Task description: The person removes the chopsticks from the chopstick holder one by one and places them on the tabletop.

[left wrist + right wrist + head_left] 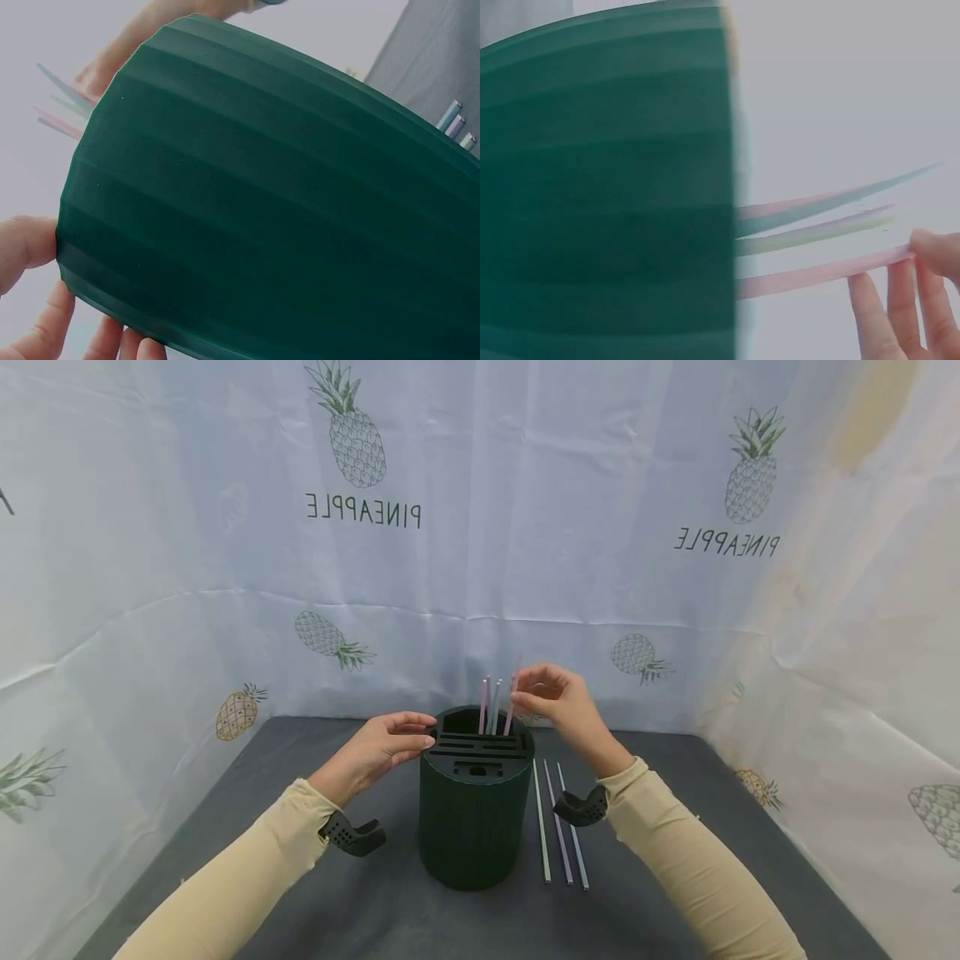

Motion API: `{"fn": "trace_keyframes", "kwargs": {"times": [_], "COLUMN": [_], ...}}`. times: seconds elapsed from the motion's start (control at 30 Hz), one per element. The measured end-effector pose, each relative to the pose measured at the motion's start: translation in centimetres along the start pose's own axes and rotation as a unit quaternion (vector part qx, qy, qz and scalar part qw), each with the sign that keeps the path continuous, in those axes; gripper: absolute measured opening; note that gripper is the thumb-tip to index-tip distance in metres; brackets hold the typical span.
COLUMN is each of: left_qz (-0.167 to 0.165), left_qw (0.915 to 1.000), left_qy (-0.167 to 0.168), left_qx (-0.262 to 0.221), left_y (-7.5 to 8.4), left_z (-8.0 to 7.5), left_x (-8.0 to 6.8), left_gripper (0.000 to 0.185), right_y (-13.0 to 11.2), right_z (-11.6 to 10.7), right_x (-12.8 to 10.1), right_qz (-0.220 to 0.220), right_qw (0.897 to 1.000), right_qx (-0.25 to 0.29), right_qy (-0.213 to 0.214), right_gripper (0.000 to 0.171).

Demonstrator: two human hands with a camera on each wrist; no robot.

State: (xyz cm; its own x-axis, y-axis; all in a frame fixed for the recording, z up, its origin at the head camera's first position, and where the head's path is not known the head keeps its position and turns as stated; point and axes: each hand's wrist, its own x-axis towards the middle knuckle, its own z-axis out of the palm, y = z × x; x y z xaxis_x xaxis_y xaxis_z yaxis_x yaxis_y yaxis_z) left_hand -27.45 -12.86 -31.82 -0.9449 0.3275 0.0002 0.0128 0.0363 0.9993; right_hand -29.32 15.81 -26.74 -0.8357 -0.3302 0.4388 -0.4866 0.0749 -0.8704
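A dark green round utensil holder (472, 827) with a slotted black top (480, 767) stands upright on the table. My left hand (378, 747) rests its thumb and fingertips against the holder's left side at the rim; in the left wrist view, the fingers (46, 322) spread along the wall. Over the back right of the rim, my right hand (555, 697) pinches a pink chopstick (810, 276) near its upper, thinner end. Its lower end is hidden inside the back compartment. Several other pastel chopsticks (482, 710) stand in that same compartment, tapered ends up.
Right of the holder, a pale green chopstick (542, 827), a purple chopstick (560, 831) and a blue chopstick (576, 843) lie side by side on the dark grey tablecloth (360, 910). A white pineapple-print curtain (480, 560) surrounds the table at the back and sides.
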Motion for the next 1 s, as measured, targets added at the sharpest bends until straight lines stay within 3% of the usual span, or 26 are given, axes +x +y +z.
{"fn": "trace_keyframes", "kwargs": {"times": [0.17,0.33,0.5,0.63,0.73,0.9,1.0], "left_qz": [0.0,0.002,0.001,0.001,0.002,0.0,0.001], "left_qw": [1.0,1.0,1.0,1.0,1.0,1.0,1.0], "left_qy": [0.001,0.001,0.0,-0.001,-0.001,-0.001,-0.003], "left_qx": [0.003,0.001,0.002,0.002,0.002,0.004,0.004], "left_y": [0.0,0.0,0.0,0.1,0.1,0.1,0.1], "left_z": [0.0,0.0,0.1,0.1,0.1,0.0,0.0], "left_x": [-0.1,0.0,0.0,-0.1,-0.1,-0.1,-0.1], "left_gripper": [0.048,0.048,0.048,0.048,0.048,0.048,0.049], "right_y": [-2.7,-5.5,-7.2,-7.5,-6.7,-3.0,0.2], "right_z": [-1.3,-3.0,-4.9,-6.6,-7.6,-9.2,-10.1], "right_x": [0.9,2.1,3.0,3.3,3.2,2.0,0.9], "right_qz": [-0.06,-0.135,-0.159,-0.128,-0.083,0.007,0.08], "right_qw": [0.992,0.971,0.948,0.945,0.954,0.974,0.981], "right_qx": [0.09,0.168,0.228,0.233,0.205,0.121,0.065], "right_qy": [0.057,0.107,0.155,0.192,0.202,0.189,0.164], "right_gripper": [0.02,0.027,0.034,0.04,0.041,0.042,0.052]}}
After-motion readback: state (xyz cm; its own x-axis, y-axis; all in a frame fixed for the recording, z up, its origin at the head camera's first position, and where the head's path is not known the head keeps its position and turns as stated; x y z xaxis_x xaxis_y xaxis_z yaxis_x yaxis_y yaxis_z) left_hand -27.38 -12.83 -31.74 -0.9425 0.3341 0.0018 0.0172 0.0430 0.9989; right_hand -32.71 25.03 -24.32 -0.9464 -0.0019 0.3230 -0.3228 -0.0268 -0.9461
